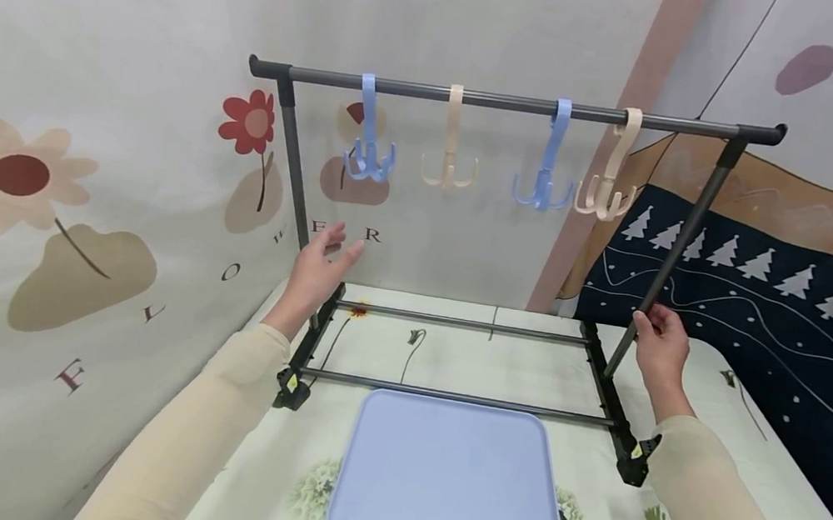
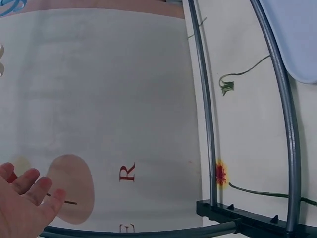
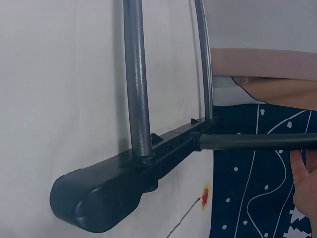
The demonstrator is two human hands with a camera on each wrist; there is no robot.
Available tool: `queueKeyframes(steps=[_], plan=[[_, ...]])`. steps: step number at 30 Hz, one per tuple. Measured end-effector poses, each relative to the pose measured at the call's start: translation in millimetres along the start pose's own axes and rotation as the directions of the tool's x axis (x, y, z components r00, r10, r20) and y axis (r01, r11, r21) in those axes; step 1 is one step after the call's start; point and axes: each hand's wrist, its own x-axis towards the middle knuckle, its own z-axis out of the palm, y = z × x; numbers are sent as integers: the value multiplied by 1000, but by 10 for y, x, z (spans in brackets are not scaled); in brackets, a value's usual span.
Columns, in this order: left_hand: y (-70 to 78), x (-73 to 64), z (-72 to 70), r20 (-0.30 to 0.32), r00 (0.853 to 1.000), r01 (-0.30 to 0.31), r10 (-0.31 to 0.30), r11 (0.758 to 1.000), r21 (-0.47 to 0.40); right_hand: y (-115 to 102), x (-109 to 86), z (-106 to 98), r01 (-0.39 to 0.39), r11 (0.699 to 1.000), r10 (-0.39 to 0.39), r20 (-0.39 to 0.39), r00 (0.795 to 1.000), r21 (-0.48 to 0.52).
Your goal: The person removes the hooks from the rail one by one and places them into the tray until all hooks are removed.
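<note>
A dark metal garment rack (image 1: 492,100) stands on the table, its top rail carrying two blue hooks (image 1: 369,159) and two beige hooks (image 1: 449,171), each with several prongs. Beside the rack's left post, my left hand (image 1: 316,271) is raised with fingers and thumb apart, holding nothing; the left wrist view catches its fingers (image 2: 42,191) at the lower left. My right hand (image 1: 660,346) grips the lower part of the right post (image 1: 691,228), thumb across the front. Only part of that hand (image 3: 304,191) appears in the right wrist view, just below the post.
A light blue tray (image 1: 451,481) lies in front of the rack's lower bars (image 1: 449,394). Black feet (image 1: 625,439) support both sides. Flower-printed cloth (image 1: 724,507) covers the table. Behind hangs a pale printed backdrop (image 1: 171,144), with a dark tree-patterned cloth (image 1: 759,301) at right.
</note>
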Motion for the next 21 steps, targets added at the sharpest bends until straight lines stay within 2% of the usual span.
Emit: queueKeyframes(steps=[9, 15, 21], plan=[[184, 106, -123, -107, 994, -36, 30, 997, -62, 23, 18, 5, 36, 998, -35, 7, 999, -56], [334, 159, -164, -144, 988, -55, 47, 997, -51, 15, -3, -11, 48, 994, -48, 5, 999, -97], [490, 233, -222, -187, 978, -98, 88, 994, -45, 35, -1, -17, 49, 993, -48, 14, 999, -103]])
